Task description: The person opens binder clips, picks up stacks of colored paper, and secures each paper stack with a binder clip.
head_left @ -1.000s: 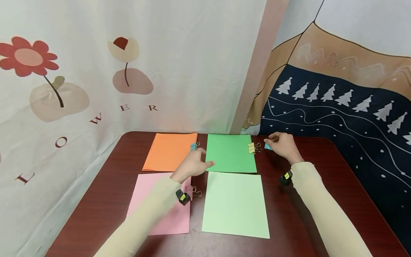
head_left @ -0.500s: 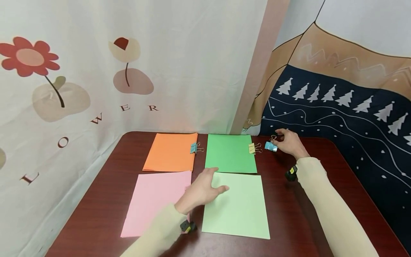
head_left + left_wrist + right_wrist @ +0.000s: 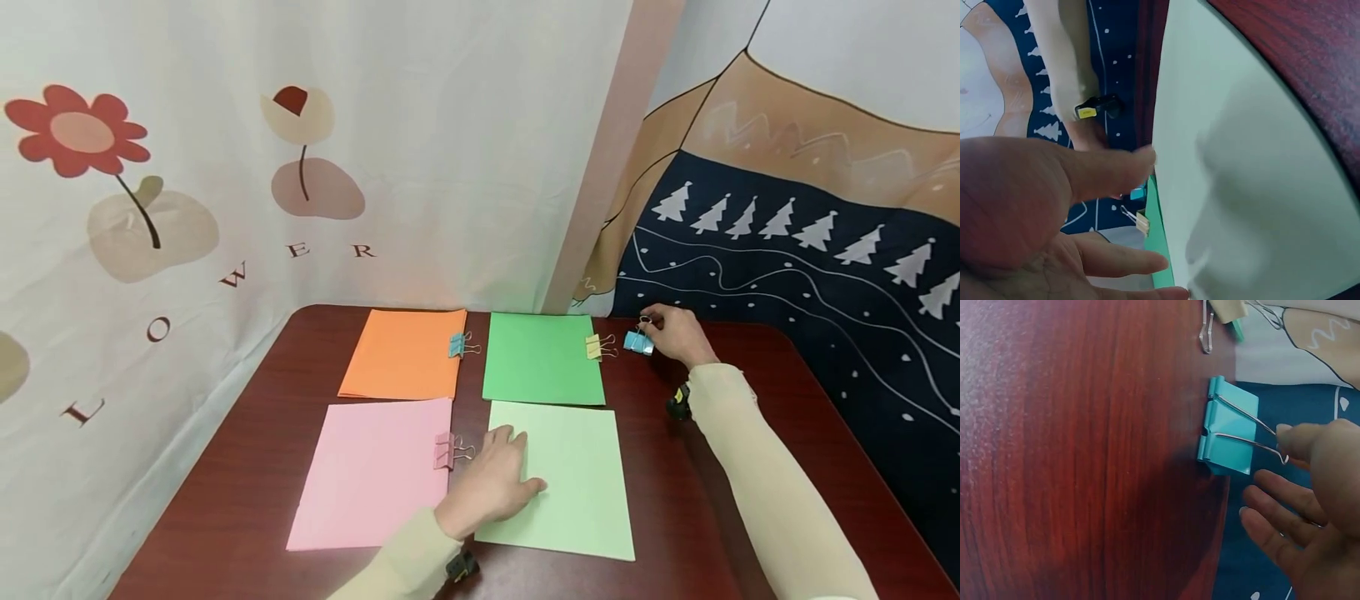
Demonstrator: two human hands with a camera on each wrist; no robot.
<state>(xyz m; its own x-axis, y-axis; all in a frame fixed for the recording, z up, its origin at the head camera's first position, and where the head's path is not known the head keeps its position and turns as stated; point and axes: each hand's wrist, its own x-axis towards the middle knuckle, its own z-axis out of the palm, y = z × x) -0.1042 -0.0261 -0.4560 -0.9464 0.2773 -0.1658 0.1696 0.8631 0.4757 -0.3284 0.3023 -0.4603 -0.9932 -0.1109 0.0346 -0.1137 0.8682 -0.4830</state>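
Note:
With thumb and fingertips my right hand point(image 3: 678, 335) pinches the wire handle of a blue binder clip point(image 3: 638, 342) at the far right of the table. The right wrist view shows the clip's blue body point(image 3: 1235, 428) close to the tabletop, its handles pointing toward my thumb. My left hand point(image 3: 491, 483), fingers spread and fairly straight, is over the left part of the light green paper stack point(image 3: 573, 475). Whether its fingertips press the paper, I cannot tell. This stack's right edge carries no clip.
An orange stack point(image 3: 405, 354) bears a blue clip point(image 3: 457, 345), a green stack point(image 3: 543, 358) a yellow clip point(image 3: 594, 347), and a pink stack point(image 3: 367, 475) a pink clip point(image 3: 444, 451). All lie on the dark red table point(image 3: 247, 467). Curtains point(image 3: 450, 167) hang behind.
My left hand has moved from between the orange and green stacks down to the light green paper. The right hand has shifted slightly right, and the blue clip now shows tilted up by its handle.

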